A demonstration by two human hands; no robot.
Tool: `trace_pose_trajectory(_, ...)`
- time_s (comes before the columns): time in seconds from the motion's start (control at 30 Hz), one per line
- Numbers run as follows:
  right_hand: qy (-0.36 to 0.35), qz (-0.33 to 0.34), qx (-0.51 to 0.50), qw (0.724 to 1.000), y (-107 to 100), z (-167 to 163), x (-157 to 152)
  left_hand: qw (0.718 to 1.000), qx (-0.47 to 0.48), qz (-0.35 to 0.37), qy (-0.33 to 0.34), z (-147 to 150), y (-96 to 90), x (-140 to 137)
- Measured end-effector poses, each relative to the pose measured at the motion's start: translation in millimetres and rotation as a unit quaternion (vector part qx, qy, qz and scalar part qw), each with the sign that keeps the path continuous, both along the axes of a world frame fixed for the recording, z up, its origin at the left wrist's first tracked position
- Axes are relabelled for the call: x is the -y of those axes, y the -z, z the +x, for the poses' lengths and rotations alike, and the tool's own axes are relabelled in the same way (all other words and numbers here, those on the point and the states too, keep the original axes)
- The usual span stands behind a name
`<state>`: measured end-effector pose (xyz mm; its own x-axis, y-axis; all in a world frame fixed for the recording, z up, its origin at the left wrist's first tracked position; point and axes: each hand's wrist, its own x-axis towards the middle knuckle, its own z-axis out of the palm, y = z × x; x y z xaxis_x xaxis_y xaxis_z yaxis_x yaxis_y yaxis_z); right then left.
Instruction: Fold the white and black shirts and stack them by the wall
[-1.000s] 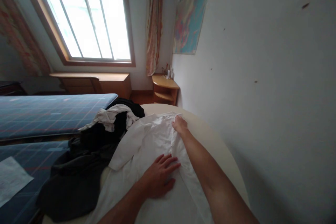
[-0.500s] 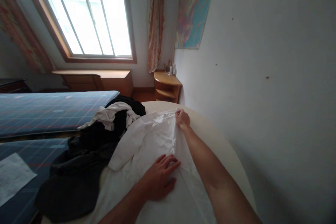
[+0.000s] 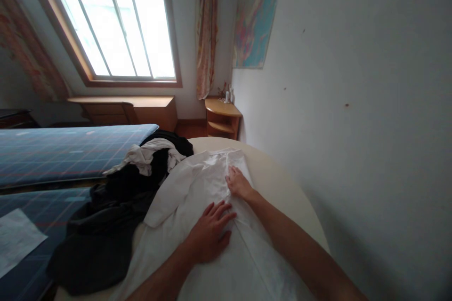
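Note:
A white short-sleeved shirt (image 3: 197, 183) lies spread over a round cream table (image 3: 282, 193), its collar end away from me and one sleeve out to the left. My left hand (image 3: 213, 228) rests flat on the middle of the shirt, fingers apart. Further up, my right hand (image 3: 238, 182) lies on the shirt's right part beside a lengthwise fold, with its fingers stretched out. Neither hand grips the cloth.
Dark clothes (image 3: 102, 235) and a crumpled pale garment (image 3: 148, 153) are heaped at the table's left. Beyond them are blue plaid mattresses (image 3: 70, 153) with a paper sheet (image 3: 19, 240). A white wall (image 3: 370, 160) stands on the right.
My right hand has let go of the shirt's far edge and come nearer, now lying open on the cloth. The right part of the shirt lies flatter. My left hand stays nearly in place.

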<state>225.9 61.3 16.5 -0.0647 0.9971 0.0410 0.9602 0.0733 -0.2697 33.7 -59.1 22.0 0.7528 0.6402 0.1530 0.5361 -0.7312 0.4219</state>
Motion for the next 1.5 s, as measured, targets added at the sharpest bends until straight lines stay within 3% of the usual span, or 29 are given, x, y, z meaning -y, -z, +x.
trace_pose_trajectory(0.1, 0.017, -0.017, 0.007, 1.0, 9, -1, 21, 1.0, -0.004, 0.001, 0.003, 4, -0.6, -1)
trace_pose_trajectory(0.23, 0.036, -0.034, 0.017, 0.999, 9, 8, 24, 1.0, -0.007, 0.012, 0.01, 15, -0.3, -6)
trace_pose_trajectory(0.83, 0.084, -0.023, 0.027, 0.996, 18, 72, -51, 0.999, -0.004, 0.027, 0.034, 73, 0.7, -77)
trace_pose_trajectory(1.03, 0.038, 0.007, -0.008, 0.999, 14, 81, -58, 0.999, 0.012, 0.032, 0.026, 78, 3.8, -88)
trace_pose_trajectory(1.27, -0.044, 0.024, -0.027, 0.998, -10, 95, 1, 0.997, 0.012, 0.073, 0.02, 76, 6.4, -83)
trace_pose_trajectory(1.5, -0.052, -0.077, -0.01, 0.996, -33, 118, 96, 0.991, -0.037, 0.128, 0.023, 80, 6.6, -71)
